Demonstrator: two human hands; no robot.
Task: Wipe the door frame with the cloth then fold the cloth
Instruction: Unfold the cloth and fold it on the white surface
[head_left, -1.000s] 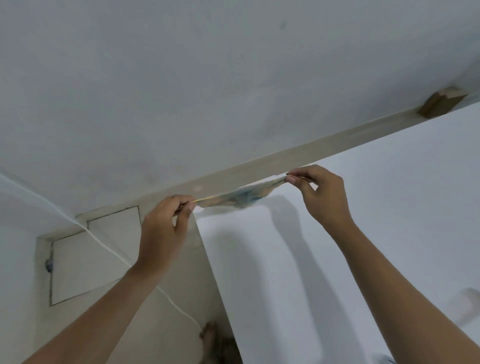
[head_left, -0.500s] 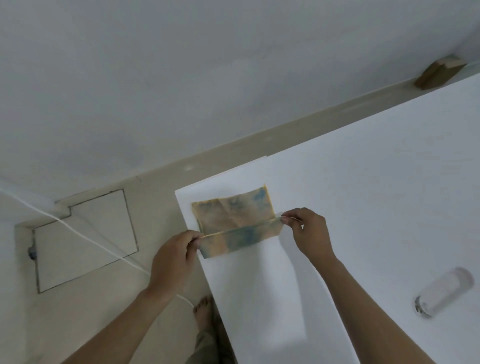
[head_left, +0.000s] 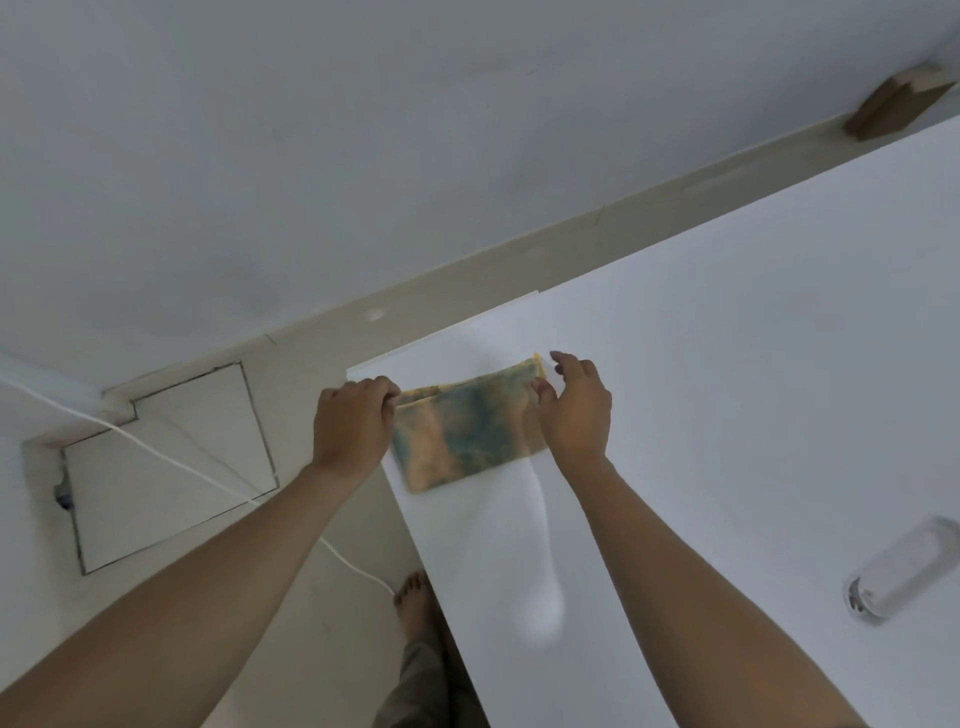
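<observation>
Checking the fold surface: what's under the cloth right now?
The cloth lies folded on the white door, near its top corner. Left hand pinches its left edge; right hand rests at its right end. The door beneath it is hidden.

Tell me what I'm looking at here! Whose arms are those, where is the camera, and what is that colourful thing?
There is no machine here, just a person. The camera sits on their head and looks down, so you see their own two arms reaching out, and even a bare foot on the floor below.

The big white surface is flat like a tabletop. On it lies a cloth with blue and yellowish blotches, folded into a flat rectangle.

The left hand has the cloth's left edge in a pinching grip. The right hand sits at the right end with fingers relaxed, partly covering the cloth.

The pale plastic thing at the far right is too blurry to name. A white cable runs across the floor.
</observation>
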